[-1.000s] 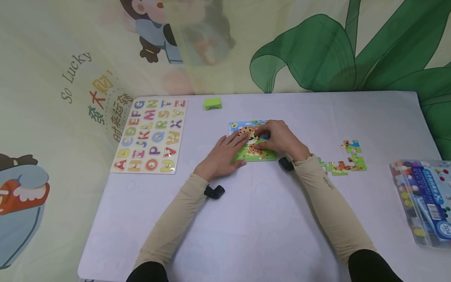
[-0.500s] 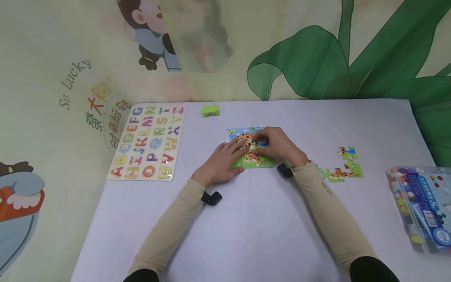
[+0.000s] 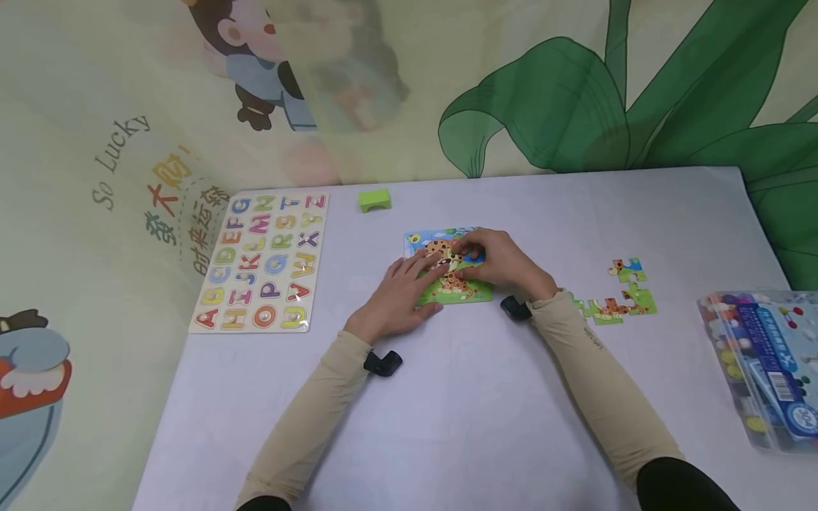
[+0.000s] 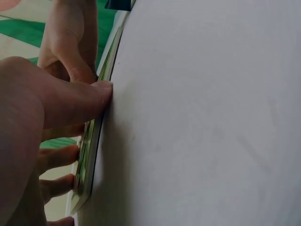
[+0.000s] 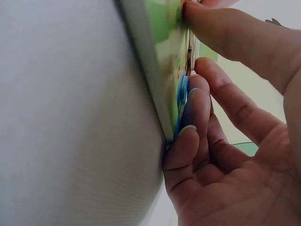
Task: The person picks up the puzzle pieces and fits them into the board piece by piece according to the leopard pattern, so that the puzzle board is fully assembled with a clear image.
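A cartoon jigsaw puzzle board with a spotted animal lies on the white table between both hands. My left hand rests on its left part with fingers stretched out over the picture, and the left thumb touches the board's near edge. Bent over the right half, my right hand pinches a puzzle piece that stands slightly proud of the board in the right wrist view. The other right fingers rest low, at the board's edge. Part of the picture is hidden under the hands.
Several loose puzzle pieces lie to the right, partly behind the right sleeve. A letter board is at the left, and a green block near the back edge. A clear plastic case of colourful items sits at the far right.
Both hands stay on the puzzle board nearly in the same place; the right fingers shift only slightly. The head view itself has moved a little.
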### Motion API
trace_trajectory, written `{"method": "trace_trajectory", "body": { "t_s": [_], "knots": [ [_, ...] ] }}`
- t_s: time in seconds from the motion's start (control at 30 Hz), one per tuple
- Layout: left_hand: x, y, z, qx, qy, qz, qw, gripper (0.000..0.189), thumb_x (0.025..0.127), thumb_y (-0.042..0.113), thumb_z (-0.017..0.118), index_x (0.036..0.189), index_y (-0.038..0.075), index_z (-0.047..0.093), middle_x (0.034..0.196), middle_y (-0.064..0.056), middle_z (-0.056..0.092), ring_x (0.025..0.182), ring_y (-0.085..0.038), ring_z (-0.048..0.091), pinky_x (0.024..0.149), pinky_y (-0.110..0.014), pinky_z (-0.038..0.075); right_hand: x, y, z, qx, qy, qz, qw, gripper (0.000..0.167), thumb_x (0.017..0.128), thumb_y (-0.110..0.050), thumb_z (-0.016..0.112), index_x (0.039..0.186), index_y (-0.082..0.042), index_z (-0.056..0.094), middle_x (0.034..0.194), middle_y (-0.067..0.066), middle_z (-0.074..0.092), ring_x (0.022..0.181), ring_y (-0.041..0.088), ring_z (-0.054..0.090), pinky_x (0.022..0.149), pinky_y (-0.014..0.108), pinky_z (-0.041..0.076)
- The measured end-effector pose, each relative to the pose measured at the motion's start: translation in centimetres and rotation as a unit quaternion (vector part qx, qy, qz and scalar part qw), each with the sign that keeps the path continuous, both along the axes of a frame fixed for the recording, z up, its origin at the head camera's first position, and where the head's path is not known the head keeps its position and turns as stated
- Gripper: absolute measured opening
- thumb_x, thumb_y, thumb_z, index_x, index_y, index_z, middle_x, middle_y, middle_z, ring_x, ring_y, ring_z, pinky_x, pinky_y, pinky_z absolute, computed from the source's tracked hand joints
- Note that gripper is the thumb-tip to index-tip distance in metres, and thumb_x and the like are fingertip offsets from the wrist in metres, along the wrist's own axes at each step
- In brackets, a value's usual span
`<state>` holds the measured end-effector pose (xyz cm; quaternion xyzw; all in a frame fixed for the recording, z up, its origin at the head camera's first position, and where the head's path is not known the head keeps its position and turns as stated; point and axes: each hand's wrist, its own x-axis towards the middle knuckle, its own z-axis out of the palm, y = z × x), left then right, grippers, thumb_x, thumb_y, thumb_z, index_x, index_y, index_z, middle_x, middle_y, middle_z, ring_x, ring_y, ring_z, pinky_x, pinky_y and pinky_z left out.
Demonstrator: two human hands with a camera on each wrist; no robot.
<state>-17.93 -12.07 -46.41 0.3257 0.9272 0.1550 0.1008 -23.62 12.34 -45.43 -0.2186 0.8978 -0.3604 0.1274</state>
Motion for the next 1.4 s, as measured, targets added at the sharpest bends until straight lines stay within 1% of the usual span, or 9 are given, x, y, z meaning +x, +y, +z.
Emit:
{"method": "trace_trajectory", "body": {
  "t_s": [0.17, 0.33, 0.43, 0.57, 0.7, 0.87, 1.03, 1.23, 1.4],
  "knots": [
    [0.19, 0.08, -0.11, 0.012, 0.001, -0.002, 0.9999, 0.067, 0.108, 0.040, 0.061, 0.166, 0.016, 0.038, 0.175, -0.012, 0.026, 0.165, -0.037, 0.014, 0.132, -0.061, 0.016, 0.12, -0.12, 0.07, -0.003, 0.004, 0.004, 1.0000, 0.037, 0.087, -0.010, 0.088, 0.120, -0.002, 0.073, 0.111, 0.013, 0.072, 0.101, 0.028, 0.066, 0.093, 0.043, 0.055],
    [0.14, -0.02, -0.40, 0.030, -0.001, 0.003, 0.9995, 0.067, 0.107, 0.039, 0.063, 0.166, 0.016, 0.039, 0.175, -0.012, 0.024, 0.166, -0.036, 0.014, 0.133, -0.058, 0.016, 0.18, -0.25, -0.06, 0.000, 0.011, 0.000, 0.9999, 0.036, 0.087, -0.011, 0.088, 0.119, -0.002, 0.073, 0.109, 0.014, 0.072, 0.099, 0.028, 0.065, 0.091, 0.042, 0.054],
    [0.14, -0.10, -0.53, 0.034, -0.006, 0.005, 0.9994, 0.068, 0.108, 0.040, 0.062, 0.166, 0.015, 0.038, 0.175, -0.012, 0.024, 0.166, -0.035, 0.013, 0.134, -0.056, 0.014, 0.22, -0.39, -0.12, 0.000, 0.010, -0.003, 0.9999, 0.035, 0.088, -0.011, 0.087, 0.118, -0.002, 0.072, 0.109, 0.014, 0.071, 0.100, 0.028, 0.065, 0.091, 0.042, 0.054],
    [0.09, -0.06, -0.58, 0.028, -0.006, 0.004, 0.9996, 0.069, 0.109, 0.040, 0.059, 0.167, 0.014, 0.034, 0.176, -0.010, 0.022, 0.167, -0.034, 0.010, 0.134, -0.057, 0.013, 0.31, -0.53, 0.03, 0.000, 0.008, -0.005, 1.0000, 0.034, 0.088, -0.010, 0.086, 0.118, -0.001, 0.071, 0.108, 0.014, 0.070, 0.101, 0.028, 0.065, 0.092, 0.043, 0.054],
    [0.14, -0.12, -0.54, 0.030, -0.002, 0.003, 0.9995, 0.069, 0.108, 0.039, 0.061, 0.167, 0.013, 0.035, 0.176, -0.008, 0.022, 0.166, -0.034, 0.010, 0.134, -0.057, 0.014, 0.44, -0.65, 0.10, 0.002, 0.007, -0.003, 1.0000, 0.033, 0.089, -0.010, 0.085, 0.117, -0.001, 0.070, 0.107, 0.014, 0.069, 0.101, 0.029, 0.065, 0.092, 0.043, 0.054],
    [0.21, -0.36, -0.57, 0.020, -0.004, -0.005, 0.9998, 0.067, 0.109, 0.040, 0.058, 0.168, 0.017, 0.034, 0.178, -0.006, 0.020, 0.167, -0.033, 0.008, 0.134, -0.057, 0.013, 0.74, -0.70, 0.16, 0.003, 0.001, -0.010, 0.9999, 0.033, 0.088, -0.012, 0.086, 0.114, -0.002, 0.069, 0.105, 0.013, 0.068, 0.099, 0.028, 0.063, 0.090, 0.041, 0.053],
    [0.28, -0.53, -0.46, 0.011, -0.008, -0.012, 0.9998, 0.066, 0.110, 0.038, 0.057, 0.168, 0.020, 0.033, 0.179, -0.007, 0.016, 0.167, -0.032, 0.006, 0.134, -0.057, 0.011, 0.77, -0.80, -0.07, 0.003, 0.003, -0.019, 0.9998, 0.034, 0.088, -0.015, 0.088, 0.114, -0.003, 0.070, 0.106, 0.012, 0.069, 0.100, 0.027, 0.063, 0.092, 0.041, 0.053],
    [0.27, -0.52, -0.33, 0.025, -0.006, -0.013, 0.9996, 0.066, 0.109, 0.035, 0.059, 0.168, 0.017, 0.034, 0.180, -0.004, 0.014, 0.167, -0.033, 0.005, 0.134, -0.058, 0.010, 0.58, -0.92, -0.13, 0.012, 0.011, -0.020, 0.9997, 0.035, 0.088, -0.017, 0.087, 0.114, -0.003, 0.069, 0.108, 0.012, 0.068, 0.101, 0.027, 0.062, 0.093, 0.042, 0.053],
    [0.39, -0.46, -0.44, 0.028, -0.010, -0.019, 0.9994, 0.065, 0.109, 0.035, 0.058, 0.167, 0.018, 0.035, 0.180, -0.003, 0.016, 0.167, -0.033, 0.005, 0.133, -0.060, 0.011, 0.87, -0.78, -0.16, 0.012, 0.002, -0.025, 0.9996, 0.034, 0.088, -0.016, 0.087, 0.114, -0.003, 0.068, 0.108, 0.013, 0.068, 0.102, 0.028, 0.063, 0.094, 0.042, 0.053]
  ]
}}
